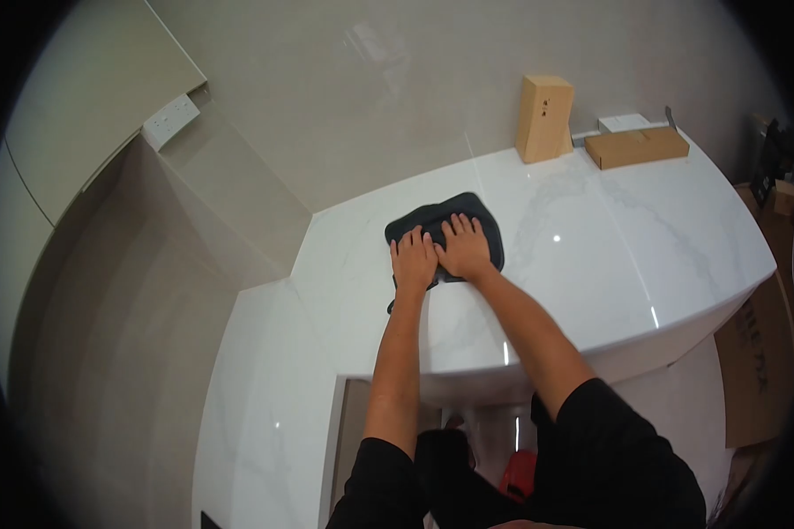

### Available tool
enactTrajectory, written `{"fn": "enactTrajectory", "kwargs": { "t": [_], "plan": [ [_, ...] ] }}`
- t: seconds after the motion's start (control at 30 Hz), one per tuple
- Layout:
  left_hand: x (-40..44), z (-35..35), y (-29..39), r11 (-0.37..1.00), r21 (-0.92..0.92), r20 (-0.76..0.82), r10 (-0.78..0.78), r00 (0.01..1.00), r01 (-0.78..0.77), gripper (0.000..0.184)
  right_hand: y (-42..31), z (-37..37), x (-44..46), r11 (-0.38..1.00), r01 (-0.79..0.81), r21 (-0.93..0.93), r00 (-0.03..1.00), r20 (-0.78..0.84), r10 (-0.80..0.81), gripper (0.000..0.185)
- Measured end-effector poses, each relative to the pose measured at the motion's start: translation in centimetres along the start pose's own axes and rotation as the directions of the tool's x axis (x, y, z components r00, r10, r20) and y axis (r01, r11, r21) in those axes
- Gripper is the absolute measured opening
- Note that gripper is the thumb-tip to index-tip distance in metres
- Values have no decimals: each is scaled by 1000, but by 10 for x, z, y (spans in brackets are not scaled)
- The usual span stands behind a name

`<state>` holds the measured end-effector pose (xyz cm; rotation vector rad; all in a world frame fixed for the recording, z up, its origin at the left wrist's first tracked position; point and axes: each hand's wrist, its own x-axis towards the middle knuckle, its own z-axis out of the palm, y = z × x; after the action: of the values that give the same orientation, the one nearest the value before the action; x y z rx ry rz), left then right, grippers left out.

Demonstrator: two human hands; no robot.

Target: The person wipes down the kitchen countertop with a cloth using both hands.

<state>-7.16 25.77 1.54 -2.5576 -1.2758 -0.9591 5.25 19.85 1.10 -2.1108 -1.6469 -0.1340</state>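
A flat black bag (492, 231) with rounded corners lies on the white marbled countertop (353, 273). My left hand (414, 259) rests flat on its left part, fingers stretched forward. On the bag's middle and right part lies my right hand (466, 248), palm down with the fingers spread. The two thumbs are close together. A small dark loop sticks out at the bag's lower left edge. Both hands hide much of the bag's surface, so I cannot make out its details.
Against the back wall stands a tall light-brown box (543, 121), with a flat cardboard box (637, 148) beside it and a white box (623, 122) behind. A large carton (754, 370) leans at the right. A socket panel (170, 121) is on the left.
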Motion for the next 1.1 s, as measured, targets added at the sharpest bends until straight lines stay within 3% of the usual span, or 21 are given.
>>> {"fn": "enactTrajectory", "kwargs": {
  "t": [0.03,0.13,0.27,0.33,0.37,0.5,0.77,1.1],
  "plan": [
    [-13,-7,0,996,-84,13,39,999,-38,43,2,-5,-12,1000,-3,-6,1000,16,3,70],
    [-54,-39,7,989,5,7,145,989,-145,48,9,-24,-51,1000,2,-12,999,50,-2,74],
    [-95,-76,26,977,-37,-41,207,977,-209,43,21,-38,-97,997,75,34,997,12,-75,72],
    [-106,-86,27,950,-183,119,275,954,-251,40,23,-49,-116,984,106,141,993,33,-111,70],
    [-111,-86,31,948,-244,144,242,960,-202,38,25,-51,-124,980,112,165,993,15,-116,69],
    [-125,-93,39,969,-201,240,193,951,-146,46,23,-62,-152,982,143,123,989,13,-146,68],
    [-122,-90,37,983,-131,345,168,924,-130,56,22,-61,-154,987,153,58,987,33,-155,68],
    [-62,-50,23,998,-47,401,54,914,-39,57,27,-41,-80,995,101,10,991,84,-101,67]
  ]
}}
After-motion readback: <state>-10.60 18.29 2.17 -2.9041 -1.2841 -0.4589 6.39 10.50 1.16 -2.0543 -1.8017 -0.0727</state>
